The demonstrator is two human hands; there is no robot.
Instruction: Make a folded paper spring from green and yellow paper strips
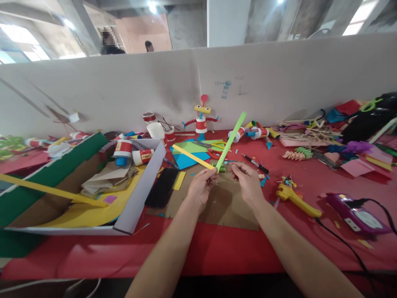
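Note:
My left hand (203, 186) pinches the joined ends of a green paper strip (232, 140) and a yellow paper strip (192, 156), which spread apart in a V. The green one rises up to the right, and the yellow one slants up to the left. Just right of the join, my right hand (246, 180) has thumb and fingertips close together; what they hold, if anything, is too small to make out. Both hands are over a brown cardboard sheet (229, 207). A folded green paper spring (221, 168) shows behind the strips.
An open box (139, 198) with papers and cup figures stands left, beside a black phone (161, 188). A cup figure (201, 124) stands at the back. Scissors (214, 145) lie on coloured paper. Right are a yellow glue gun (297, 199), purple device (358, 213) and paper scraps.

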